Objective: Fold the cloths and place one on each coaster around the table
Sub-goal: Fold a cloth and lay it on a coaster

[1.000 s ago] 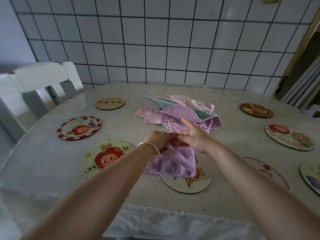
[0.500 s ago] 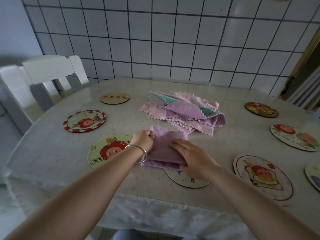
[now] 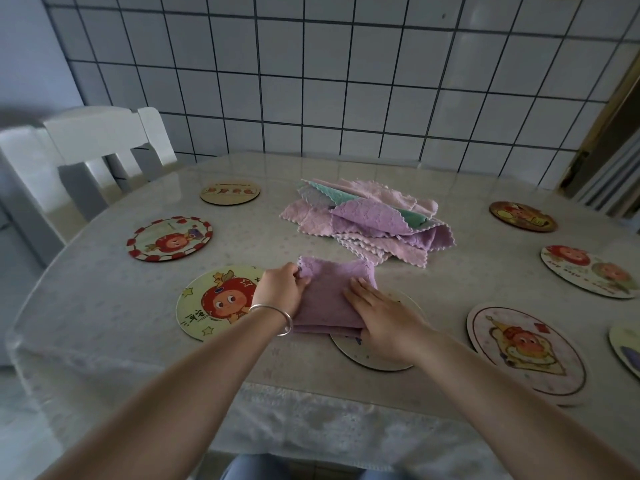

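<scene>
A folded purple cloth [image 3: 329,299] lies on the table in front of me, half over a round coaster [image 3: 374,355]. My left hand [image 3: 280,289], with a silver bangle on the wrist, pinches the cloth's far left corner. My right hand [image 3: 381,317] lies flat on the cloth's right side, fingers spread, pressing it down. Behind it is a loose pile of cloths [image 3: 367,220] in purple, pink and green. Bare cartoon coasters ring the table: one [image 3: 214,303] just left of my hands, one [image 3: 169,239] farther left, one [image 3: 526,348] to the right.
More coasters lie at the far left [image 3: 230,192], far right [image 3: 523,216] and right edge [image 3: 588,270]. A white chair [image 3: 100,143] stands at the table's left. A tiled wall [image 3: 311,81] backs the table. The tablecloth edge [image 3: 311,410] hangs near me.
The cloth was held up between both hands a second ago; it now lies folded on the table. My right hand went flat on it while my left hand kept the corner.
</scene>
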